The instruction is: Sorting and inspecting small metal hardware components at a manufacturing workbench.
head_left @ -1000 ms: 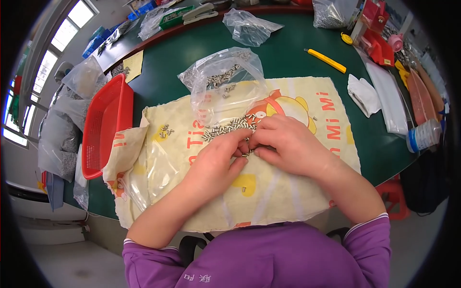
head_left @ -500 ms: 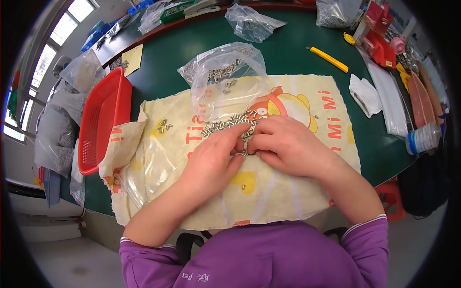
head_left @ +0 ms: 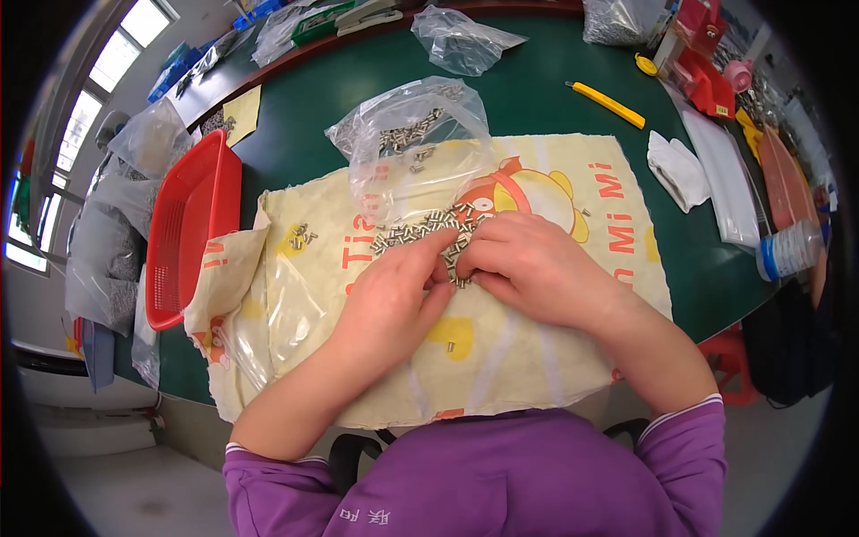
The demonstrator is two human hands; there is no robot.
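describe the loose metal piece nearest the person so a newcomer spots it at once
On the green table lies a cream printed cloth. In the picture, below the gap between the left hand and right hand, a yellow patch holds a small silvery metal piece. It lies alone and closest to the person, unlike the crowded heap of similar pieces above.

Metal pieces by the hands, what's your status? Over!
Left hand, right hand: at the metal pieces, grip unclear. Pieces heaped on cloth, some scattered. Plastic bag beyond, not between hands.
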